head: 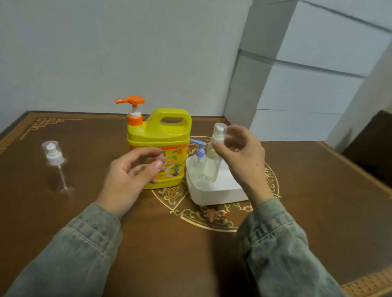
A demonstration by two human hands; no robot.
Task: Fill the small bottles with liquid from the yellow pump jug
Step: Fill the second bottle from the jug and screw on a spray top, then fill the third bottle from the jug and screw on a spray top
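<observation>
The yellow pump jug (pixel 160 146) with an orange pump head stands at the middle of the table. Right of it a white tray (pixel 217 194) holds a small clear bottle with a blue pump (pixel 197 162) and a taller clear spray bottle (pixel 212 163). My right hand (pixel 241 156) pinches the tall bottle near its capped top. My left hand (pixel 130 174) hovers in front of the jug, fingers loosely curled, holding nothing. A white spray pump with a clear cap and dip tube (pixel 53 161) lies on the table at the left.
The brown table (pixel 183 251) has a gold ornamental medallion under the tray. A white wall and stacked white boxes (pixel 299 86) stand behind. A dark chair (pixel 380 147) is at the far right.
</observation>
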